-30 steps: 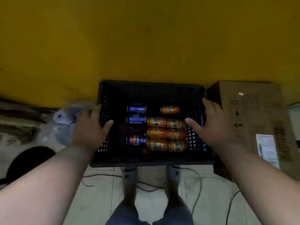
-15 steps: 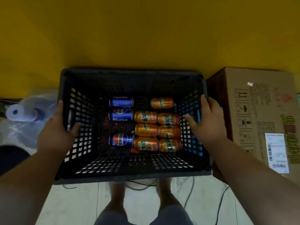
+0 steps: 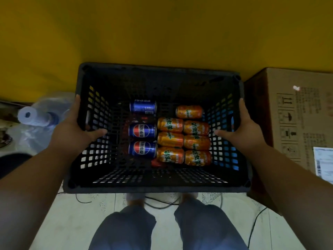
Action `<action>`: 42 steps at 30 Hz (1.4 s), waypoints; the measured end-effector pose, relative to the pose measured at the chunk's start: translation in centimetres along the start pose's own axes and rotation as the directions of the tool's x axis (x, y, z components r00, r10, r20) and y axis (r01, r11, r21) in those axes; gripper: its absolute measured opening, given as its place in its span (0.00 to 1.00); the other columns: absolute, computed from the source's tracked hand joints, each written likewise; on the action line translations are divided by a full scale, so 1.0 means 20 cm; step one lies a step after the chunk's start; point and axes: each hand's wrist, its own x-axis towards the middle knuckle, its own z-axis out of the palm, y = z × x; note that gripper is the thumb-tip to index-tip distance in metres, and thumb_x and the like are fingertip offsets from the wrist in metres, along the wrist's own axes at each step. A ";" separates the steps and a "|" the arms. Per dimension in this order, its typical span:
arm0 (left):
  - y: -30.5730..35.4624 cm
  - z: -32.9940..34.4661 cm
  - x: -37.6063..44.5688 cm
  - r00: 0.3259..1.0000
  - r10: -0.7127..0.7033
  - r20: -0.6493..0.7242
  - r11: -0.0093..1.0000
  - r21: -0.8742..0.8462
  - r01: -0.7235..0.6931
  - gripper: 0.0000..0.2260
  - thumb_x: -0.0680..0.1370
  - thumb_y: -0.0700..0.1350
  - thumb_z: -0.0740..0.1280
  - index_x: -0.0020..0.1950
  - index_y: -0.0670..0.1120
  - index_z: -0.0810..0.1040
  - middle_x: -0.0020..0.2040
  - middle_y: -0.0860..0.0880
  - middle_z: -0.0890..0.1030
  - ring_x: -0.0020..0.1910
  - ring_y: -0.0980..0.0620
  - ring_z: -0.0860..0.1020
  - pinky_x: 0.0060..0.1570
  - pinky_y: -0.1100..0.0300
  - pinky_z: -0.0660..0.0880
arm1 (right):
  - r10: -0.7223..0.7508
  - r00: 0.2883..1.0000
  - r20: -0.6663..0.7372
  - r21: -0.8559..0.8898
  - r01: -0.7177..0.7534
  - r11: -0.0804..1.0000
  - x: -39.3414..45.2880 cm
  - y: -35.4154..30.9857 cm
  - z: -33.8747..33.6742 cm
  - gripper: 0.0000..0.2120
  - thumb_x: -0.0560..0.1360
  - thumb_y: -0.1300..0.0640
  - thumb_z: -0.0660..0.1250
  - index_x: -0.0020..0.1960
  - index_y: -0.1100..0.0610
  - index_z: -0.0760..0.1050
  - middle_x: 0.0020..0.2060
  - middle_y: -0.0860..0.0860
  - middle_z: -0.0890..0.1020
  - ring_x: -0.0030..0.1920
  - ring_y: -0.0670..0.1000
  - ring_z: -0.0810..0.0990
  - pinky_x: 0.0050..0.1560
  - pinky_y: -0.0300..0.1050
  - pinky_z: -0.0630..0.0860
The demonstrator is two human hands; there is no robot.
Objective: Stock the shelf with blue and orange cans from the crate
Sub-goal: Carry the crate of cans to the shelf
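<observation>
A black perforated crate [image 3: 158,184] is held up in front of me, above my legs. My left hand [image 3: 72,129] grips its left wall, thumb inside and fingers through the handle slot. My right hand [image 3: 241,130] grips the right wall the same way. On the crate floor lie three blue cans [image 3: 142,130] in a column at the left. Several orange cans [image 3: 183,138] lie in two columns to their right. No shelf is in view.
A yellow wall [image 3: 162,33] rises behind the crate. A cardboard box [image 3: 295,114] stands at the right. A clear bag with a paper roll [image 3: 28,115] lies at the left. Black cables [image 3: 162,202] trail over the light tiled floor.
The crate has risen and come closer, now filling more of the view. Both hands have stayed on its side walls. The cans have shifted slightly inside.
</observation>
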 end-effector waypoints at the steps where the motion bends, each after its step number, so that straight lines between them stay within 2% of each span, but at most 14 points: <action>1: 0.02 -0.01 -0.02 1.000 0.009 -0.006 1.000 -0.004 -0.009 0.53 0.68 0.50 0.80 0.80 0.64 0.46 0.69 0.49 0.77 0.65 0.48 0.77 0.64 0.53 0.70 | -0.002 1.000 -0.008 0.012 0.002 1.000 -0.02 0.00 -0.01 0.60 0.65 0.44 0.79 0.79 0.40 0.38 0.71 0.53 0.73 0.65 0.58 0.76 0.62 0.55 0.76; 4: 0.09 -0.09 -0.12 1.000 0.024 -0.014 0.999 0.021 -0.024 0.53 0.68 0.52 0.80 0.79 0.64 0.45 0.71 0.52 0.75 0.66 0.47 0.76 0.65 0.48 0.71 | 0.009 0.999 -0.036 0.030 -0.008 1.000 -0.12 -0.02 -0.08 0.59 0.65 0.44 0.79 0.79 0.40 0.39 0.71 0.54 0.72 0.66 0.58 0.75 0.63 0.53 0.74; 8: 0.21 -0.28 -0.34 0.999 0.002 -0.038 1.000 0.027 -0.001 0.51 0.68 0.53 0.80 0.79 0.65 0.47 0.65 0.48 0.80 0.62 0.45 0.78 0.62 0.48 0.72 | 0.008 0.998 -0.062 0.074 -0.003 0.997 -0.32 -0.11 -0.27 0.57 0.65 0.47 0.80 0.80 0.42 0.43 0.73 0.51 0.69 0.69 0.55 0.71 0.64 0.46 0.68; 10: 0.28 -0.40 -0.45 0.999 -0.025 -0.037 0.999 0.026 0.026 0.52 0.68 0.54 0.80 0.78 0.68 0.46 0.65 0.47 0.80 0.62 0.44 0.78 0.63 0.46 0.72 | -0.004 0.998 -0.067 0.076 0.009 0.997 -0.44 -0.16 -0.40 0.57 0.65 0.45 0.80 0.80 0.41 0.44 0.73 0.50 0.69 0.69 0.53 0.71 0.63 0.43 0.66; 14: 0.40 -0.64 -0.70 0.996 -0.044 -0.072 0.999 0.015 0.045 0.53 0.66 0.53 0.81 0.79 0.65 0.47 0.72 0.48 0.74 0.67 0.43 0.74 0.66 0.46 0.71 | -0.034 0.997 -0.072 0.025 0.036 0.999 -0.67 -0.28 -0.66 0.59 0.62 0.38 0.79 0.79 0.39 0.43 0.73 0.50 0.70 0.70 0.55 0.71 0.64 0.46 0.70; 18: 0.47 -0.79 -0.95 0.991 -0.077 -0.106 0.997 0.001 0.078 0.54 0.65 0.58 0.81 0.78 0.68 0.47 0.71 0.48 0.75 0.67 0.41 0.75 0.65 0.46 0.72 | -0.063 0.996 -0.059 -0.043 0.061 0.997 -0.86 -0.38 -0.87 0.61 0.60 0.36 0.78 0.79 0.39 0.42 0.74 0.51 0.68 0.70 0.59 0.71 0.64 0.53 0.72; 21: 0.50 -0.84 -1.13 0.982 -0.123 -0.145 0.992 -0.046 0.117 0.54 0.63 0.58 0.81 0.78 0.68 0.48 0.63 0.47 0.80 0.63 0.41 0.77 0.62 0.49 0.73 | -0.105 0.994 -0.030 -0.090 0.102 0.991 -0.93 -0.40 -0.99 0.61 0.59 0.34 0.77 0.79 0.39 0.40 0.74 0.54 0.67 0.69 0.62 0.71 0.61 0.55 0.74; 25: 0.54 -0.84 -1.39 0.955 -0.219 -0.203 0.972 -0.126 0.196 0.53 0.63 0.58 0.81 0.79 0.67 0.50 0.44 0.59 0.79 0.51 0.49 0.77 0.52 0.55 0.71 | -0.219 0.975 0.041 -0.148 0.223 0.963 -0.96 -0.42 -1.11 0.63 0.57 0.30 0.74 0.78 0.37 0.37 0.74 0.56 0.68 0.63 0.63 0.76 0.53 0.55 0.79; 28: 0.51 -0.78 -1.65 0.907 -0.341 -0.245 0.930 -0.229 0.288 0.54 0.61 0.61 0.80 0.78 0.68 0.49 0.43 0.57 0.81 0.48 0.49 0.79 0.51 0.53 0.73 | -0.351 0.931 0.102 -0.209 0.365 0.907 -0.96 -0.48 -1.19 0.63 0.58 0.31 0.75 0.79 0.39 0.37 0.74 0.55 0.69 0.67 0.62 0.73 0.59 0.56 0.77; 30: 0.49 -0.73 -1.85 0.867 -0.413 -0.280 0.893 -0.313 0.324 0.55 0.61 0.61 0.81 0.78 0.67 0.49 0.45 0.54 0.82 0.48 0.50 0.80 0.50 0.54 0.74 | -0.428 0.892 0.145 -0.252 0.451 0.856 -0.98 -0.55 -1.21 0.63 0.58 0.31 0.75 0.79 0.41 0.38 0.72 0.56 0.71 0.67 0.61 0.73 0.57 0.55 0.77; 32: 0.46 -0.70 -2.04 0.820 -0.490 -0.294 0.840 -0.411 0.354 0.54 0.63 0.58 0.81 0.78 0.67 0.49 0.46 0.52 0.82 0.46 0.52 0.79 0.44 0.59 0.72 | -0.485 0.853 0.196 -0.285 0.522 0.804 -1.02 -0.62 -1.21 0.63 0.58 0.32 0.75 0.79 0.41 0.38 0.71 0.56 0.72 0.65 0.61 0.75 0.54 0.53 0.78; 34: 0.42 -0.67 -2.22 0.769 -0.555 -0.316 0.792 -0.484 0.373 0.53 0.63 0.57 0.81 0.78 0.67 0.50 0.47 0.51 0.82 0.47 0.50 0.79 0.41 0.60 0.70 | -0.542 0.803 0.248 -0.287 0.595 0.751 -1.09 -0.71 -1.19 0.62 0.60 0.34 0.77 0.79 0.42 0.39 0.71 0.56 0.72 0.66 0.60 0.74 0.56 0.53 0.77; 37: 0.34 -0.66 -2.50 0.683 -0.657 -0.320 0.718 -0.541 0.438 0.51 0.65 0.59 0.79 0.78 0.69 0.49 0.46 0.53 0.81 0.44 0.49 0.80 0.37 0.58 0.71 | -0.616 0.719 0.322 -0.274 0.694 0.666 -1.23 -0.84 -1.11 0.61 0.61 0.35 0.77 0.79 0.42 0.40 0.72 0.54 0.71 0.68 0.59 0.73 0.59 0.54 0.76; 42: 0.12 -0.63 -2.99 0.520 -0.781 -0.345 0.607 -0.617 0.502 0.50 0.66 0.61 0.78 0.78 0.69 0.48 0.43 0.53 0.82 0.40 0.49 0.79 0.38 0.54 0.72 | -0.695 0.570 0.437 -0.298 0.821 0.486 -1.57 -1.07 -0.83 0.62 0.59 0.32 0.76 0.79 0.41 0.39 0.69 0.52 0.74 0.63 0.56 0.77 0.54 0.51 0.78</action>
